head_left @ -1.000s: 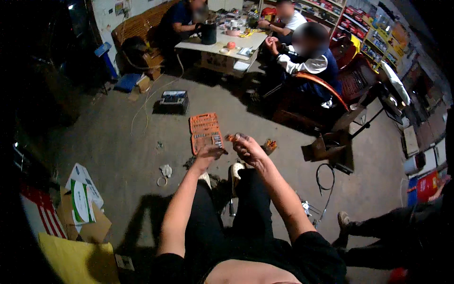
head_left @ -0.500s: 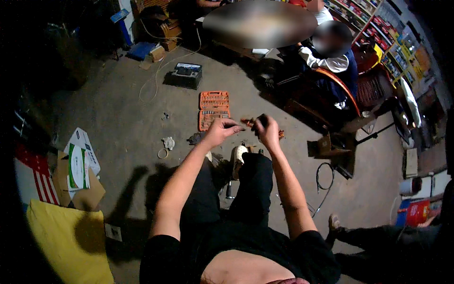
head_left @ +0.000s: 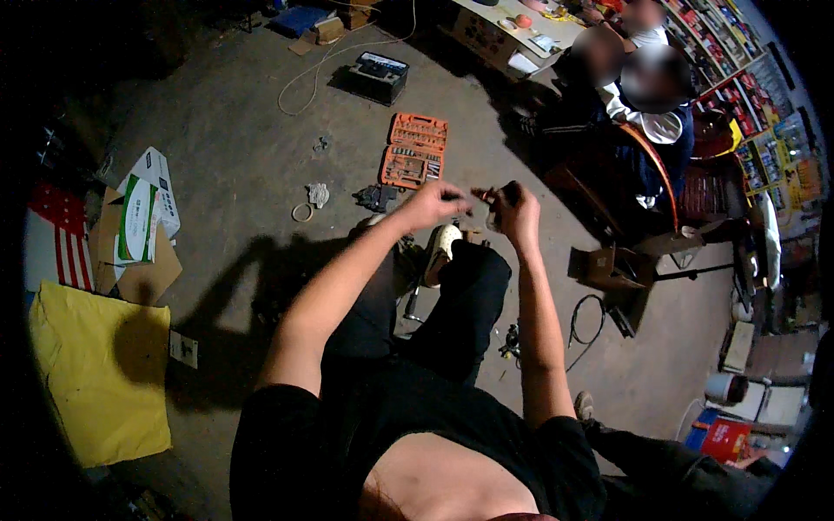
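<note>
My left hand (head_left: 431, 206) reaches out in front of me, its thumb and fingers drawn together in a pinch toward the right. Facing it across a narrow gap is my right hand (head_left: 519, 213), with curled, dark-smudged fingers. Whatever small piece either hand may hold is too dark and small to name. Beyond my hands an orange socket set case (head_left: 417, 149) lies opened flat on the floor, with rows of metal pieces in it. A dark crumpled item (head_left: 375, 198) rests beside the left wrist. Below my hands is a light-coloured shoe (head_left: 444, 246) on my foot.
A black car battery (head_left: 379, 78) stands beyond the case. A white crumpled rag (head_left: 318, 195) and a ring (head_left: 301, 213) lie to the left, near cardboard (head_left: 149, 276) and a yellow cloth (head_left: 104, 373). A cable loop (head_left: 587, 319) lies right; people sit at the far right.
The view has shifted and tilted, so the floor items sit higher and the case now appears slanted. Both hands remain facing each other, with the fingers slightly moved.
</note>
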Demonstrator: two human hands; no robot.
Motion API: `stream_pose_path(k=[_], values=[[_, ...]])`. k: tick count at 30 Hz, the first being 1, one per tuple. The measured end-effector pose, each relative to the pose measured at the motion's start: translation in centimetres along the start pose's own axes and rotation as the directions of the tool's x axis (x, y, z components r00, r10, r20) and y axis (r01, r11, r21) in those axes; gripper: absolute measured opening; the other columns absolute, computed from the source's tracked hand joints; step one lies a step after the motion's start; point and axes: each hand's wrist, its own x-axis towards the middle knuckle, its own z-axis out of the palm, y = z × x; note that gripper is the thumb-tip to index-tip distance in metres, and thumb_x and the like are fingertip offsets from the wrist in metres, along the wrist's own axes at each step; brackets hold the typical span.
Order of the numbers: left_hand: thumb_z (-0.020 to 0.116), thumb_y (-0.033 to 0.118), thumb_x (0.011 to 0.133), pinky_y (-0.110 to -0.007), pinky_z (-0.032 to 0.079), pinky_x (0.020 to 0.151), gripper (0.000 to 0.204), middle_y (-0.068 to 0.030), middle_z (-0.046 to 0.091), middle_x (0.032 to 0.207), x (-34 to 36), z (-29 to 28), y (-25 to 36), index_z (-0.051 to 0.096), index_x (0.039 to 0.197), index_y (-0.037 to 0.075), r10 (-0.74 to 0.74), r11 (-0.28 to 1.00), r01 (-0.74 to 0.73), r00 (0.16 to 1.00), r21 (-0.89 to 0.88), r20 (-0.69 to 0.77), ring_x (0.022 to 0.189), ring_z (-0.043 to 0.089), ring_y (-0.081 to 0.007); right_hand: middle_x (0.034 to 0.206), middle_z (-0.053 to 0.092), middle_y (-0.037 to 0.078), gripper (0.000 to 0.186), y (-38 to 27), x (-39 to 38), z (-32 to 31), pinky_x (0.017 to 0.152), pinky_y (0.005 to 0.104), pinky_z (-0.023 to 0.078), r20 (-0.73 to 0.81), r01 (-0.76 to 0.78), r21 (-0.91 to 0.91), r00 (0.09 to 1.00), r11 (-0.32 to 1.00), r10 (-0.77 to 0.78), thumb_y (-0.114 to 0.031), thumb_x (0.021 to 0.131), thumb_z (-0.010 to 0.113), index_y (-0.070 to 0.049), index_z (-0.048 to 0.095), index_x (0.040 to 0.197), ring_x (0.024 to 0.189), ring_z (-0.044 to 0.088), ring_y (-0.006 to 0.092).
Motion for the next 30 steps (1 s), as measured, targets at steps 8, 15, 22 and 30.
stream_pose_path(k=[8, 15, 22, 30], values=[[0.066, 0.023, 0.078, -0.024, 0.043, 0.065, 0.023, 0.0, 0.063, 0.078, -0.8, -0.8, -3.1, 0.065, 0.088, 0.002, -0.235, 0.936, 0.247, 0.969, -0.251, 0.077, 0.071, 0.054, -0.0073, 0.062, 0.051, -0.002, 0.018, -2.6, -1.1, -1.2, 0.041, 0.0162, 0.029, 0.626, -0.459, 0.35, 0.763, 0.817, 0.16, -0.025, 0.085, 0.058, -0.008, 0.054, 0.081, 0.049, 0.042, 0.0023], [0.061, 0.029, 0.082, -0.029, 0.043, 0.07, 0.031, -0.0055, 0.063, 0.078, -0.6, 3.5, -1.9, 0.064, 0.091, 0.0, -0.195, 0.979, 0.19, 0.979, -0.08, -0.06, 0.073, 0.054, -0.0109, 0.067, 0.062, 0.013, 0.023, 2.5, 0.3, 1.6, 0.054, 0.0322, 0.045, -0.051, -0.095, -0.096, 0.995, 0.991, 0.091, -0.021, 0.078, 0.062, 0.002, 0.057, 0.076, 0.058, 0.059, 0.0185], [0.064, 0.022, 0.08, -0.026, 0.044, 0.069, 0.021, -0.0021, 0.062, 0.078, -1.9, 1.1, -5.3, 0.066, 0.088, 0.003, -0.174, 0.938, 0.212, 0.972, -0.274, 0.157, 0.072, 0.054, -0.0101, 0.072, 0.057, -0.001, 0.028, 2.6, -1.4, 0.5, 0.055, 0.0232, 0.04, 0.629, -0.304, 0.343, 0.777, 0.889, 0.023, -0.027, 0.082, 0.061, -0.001, 0.059, 0.092, 0.066, 0.05, 0.0086], [0.06, 0.023, 0.083, -0.025, 0.043, 0.067, 0.023, -0.0004, 0.061, 0.079, -1.8, 2.9, -4.3, 0.064, 0.092, 0.002, -0.245, 0.916, 0.29, 0.952, -0.278, 0.186, 0.071, 0.053, -0.0087, 0.066, 0.057, 0.003, 0.026, 5.7, 0.0, 1.9, 0.045, 0.025, 0.038, 0.16, -0.266, 0.404, 0.963, 0.875, 0.219, -0.026, 0.082, 0.061, -0.001, 0.056, 0.078, 0.051, 0.048, 0.0095]])
